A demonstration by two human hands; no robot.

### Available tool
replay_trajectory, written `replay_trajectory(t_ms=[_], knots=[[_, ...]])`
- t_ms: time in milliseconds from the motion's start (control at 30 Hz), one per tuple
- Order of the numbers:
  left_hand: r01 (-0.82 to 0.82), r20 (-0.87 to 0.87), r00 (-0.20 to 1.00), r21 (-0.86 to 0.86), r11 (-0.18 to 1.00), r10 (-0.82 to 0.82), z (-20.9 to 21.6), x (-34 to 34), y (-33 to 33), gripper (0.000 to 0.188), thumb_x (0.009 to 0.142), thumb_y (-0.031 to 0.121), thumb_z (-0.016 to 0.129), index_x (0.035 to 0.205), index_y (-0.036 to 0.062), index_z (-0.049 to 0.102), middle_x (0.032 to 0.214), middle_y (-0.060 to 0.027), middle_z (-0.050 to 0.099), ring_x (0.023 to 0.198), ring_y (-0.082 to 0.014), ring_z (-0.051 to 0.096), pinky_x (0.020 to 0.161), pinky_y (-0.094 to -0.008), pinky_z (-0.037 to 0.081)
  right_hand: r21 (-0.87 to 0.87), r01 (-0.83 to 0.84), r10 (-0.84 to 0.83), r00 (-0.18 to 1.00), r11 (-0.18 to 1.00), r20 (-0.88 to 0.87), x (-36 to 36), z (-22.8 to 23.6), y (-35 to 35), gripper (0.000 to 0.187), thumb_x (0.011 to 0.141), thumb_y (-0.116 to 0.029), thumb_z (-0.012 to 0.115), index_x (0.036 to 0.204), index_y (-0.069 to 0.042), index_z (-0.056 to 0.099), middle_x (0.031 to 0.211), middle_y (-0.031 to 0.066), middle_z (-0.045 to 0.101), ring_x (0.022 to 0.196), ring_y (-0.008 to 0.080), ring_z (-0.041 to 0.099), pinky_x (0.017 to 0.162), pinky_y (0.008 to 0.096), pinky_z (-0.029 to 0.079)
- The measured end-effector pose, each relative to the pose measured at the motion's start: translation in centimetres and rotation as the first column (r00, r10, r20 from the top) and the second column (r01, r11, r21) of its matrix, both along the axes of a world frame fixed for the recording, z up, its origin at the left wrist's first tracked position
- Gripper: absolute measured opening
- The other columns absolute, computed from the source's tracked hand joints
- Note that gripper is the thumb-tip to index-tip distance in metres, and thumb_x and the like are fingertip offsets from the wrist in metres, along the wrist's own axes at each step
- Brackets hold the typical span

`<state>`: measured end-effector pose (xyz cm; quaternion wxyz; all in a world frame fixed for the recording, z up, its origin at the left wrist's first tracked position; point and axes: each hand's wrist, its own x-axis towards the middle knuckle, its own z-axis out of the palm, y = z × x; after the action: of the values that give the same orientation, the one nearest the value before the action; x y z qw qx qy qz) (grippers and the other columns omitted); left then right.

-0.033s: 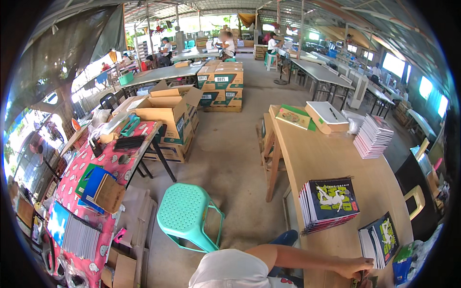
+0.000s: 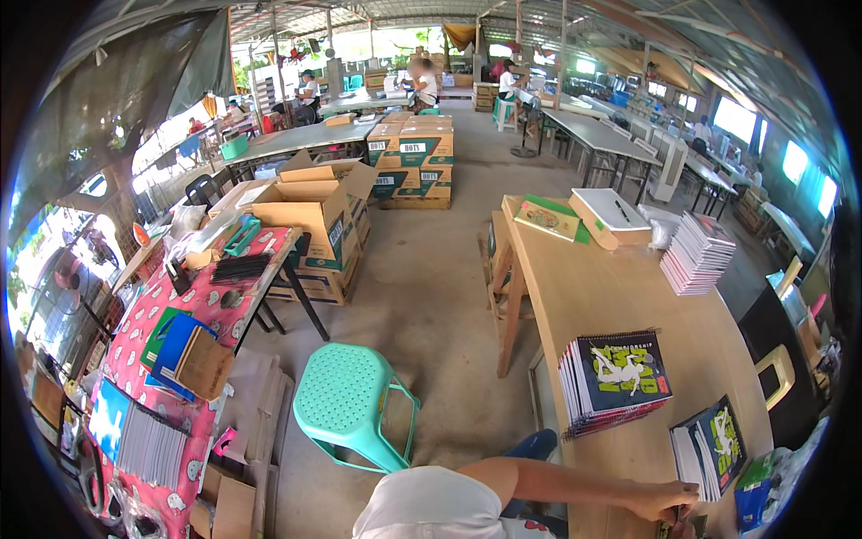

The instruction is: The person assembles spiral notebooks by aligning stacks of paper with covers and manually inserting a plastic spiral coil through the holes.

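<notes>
My left hand (image 2: 665,500) reaches across the wooden table at the lower right, its fingers bent and pressed together. Something dark shows at the fingertips, too cut off by the lower edge to name. Just beyond the hand lies a small stack of spiral notebooks (image 2: 725,438) with dark, green-lettered covers. A taller stack of the same notebooks (image 2: 621,368) stands farther up the table. I do not see my right hand in this view.
The wooden table (image 2: 620,287) also bears a pale notebook stack (image 2: 699,254) and an open carton (image 2: 606,216). A turquoise stool (image 2: 346,395) stands left of me. Beyond it, a pink-covered table (image 2: 211,310) holds folders and notebooks. Cardboard boxes (image 2: 426,148) and people are farther back.
</notes>
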<state>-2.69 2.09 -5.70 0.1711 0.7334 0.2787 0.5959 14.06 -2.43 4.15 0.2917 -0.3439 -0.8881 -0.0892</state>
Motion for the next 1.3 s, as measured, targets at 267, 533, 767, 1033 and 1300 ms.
replay_trajectory(t_ms=[267,533,767,1033,1300], knots=[[-0.006,-0.009,1.000,-0.025,1.000,0.005,0.2,-0.2,-0.7,0.035,0.066,-0.008,0.074,0.089,0.0036,0.051,0.098,-0.0153,0.052,0.094,-0.0370,0.053,0.076,-0.0450,0.042,-0.076,0.007,-0.014,0.995,0.997,-0.096,-0.1,0.0,0.0,0.036,0.078,-0.032,0.087,0.096,-0.003,0.076,0.097,0.0137,0.076,0.084,0.0289,0.075,0.072,0.0369,0.060],[0.072,0.014,0.997,-0.054,0.996,-0.072,0.6,0.1,-0.6,0.036,0.066,-0.009,0.075,0.087,0.0037,0.049,0.096,-0.0146,0.054,0.094,-0.0359,0.054,0.078,-0.0434,0.043,-0.084,0.012,-0.032,0.970,0.996,-0.242,-0.7,-0.6,-0.7,0.031,0.077,-0.026,0.088,0.089,-0.001,0.076,0.084,0.0117,0.077,0.073,0.0222,0.075,0.064,0.0314,0.061],[-0.001,0.005,1.000,0.023,1.000,0.001,0.1,0.2,-0.3,0.037,0.065,-0.010,0.075,0.087,0.0037,0.049,0.095,-0.0139,0.054,0.092,-0.0354,0.054,0.076,-0.0425,0.044,-0.034,-0.042,0.029,0.948,0.999,-0.317,-0.9,-1.3,-0.5,0.031,0.078,-0.025,0.087,0.092,0.000,0.076,0.081,0.0095,0.077,0.069,0.0184,0.074,0.060,0.0288,0.062],[0.031,-0.071,0.997,-0.034,0.999,-0.033,-1.3,-0.3,1.3,0.038,0.065,-0.010,0.075,0.090,0.0036,0.050,0.099,-0.0146,0.053,0.094,-0.0359,0.053,0.079,-0.0432,0.044,0.007,-0.047,0.047,0.986,0.999,-0.163,-1.1,-0.4,-0.2,0.033,0.081,-0.033,0.084,0.095,-0.003,0.078,0.083,0.0124,0.076,0.070,0.0227,0.074,0.060,0.0322,0.061],[0.063,-0.145,0.987,-0.049,0.997,-0.070,0.5,-1.2,-0.4,0.039,0.068,-0.010,0.074,0.096,0.0042,0.051,0.106,-0.0151,0.049,0.101,-0.0365,0.051,0.084,-0.0444,0.043,-0.140,0.110,-0.119,0.991,0.984,-0.064,-0.5,-0.4,-0.4,0.041,0.082,-0.041,0.082,0.095,-0.002,0.076,0.093,0.0164,0.075,0.073,0.0279,0.074,0.063,0.0352,0.059]])
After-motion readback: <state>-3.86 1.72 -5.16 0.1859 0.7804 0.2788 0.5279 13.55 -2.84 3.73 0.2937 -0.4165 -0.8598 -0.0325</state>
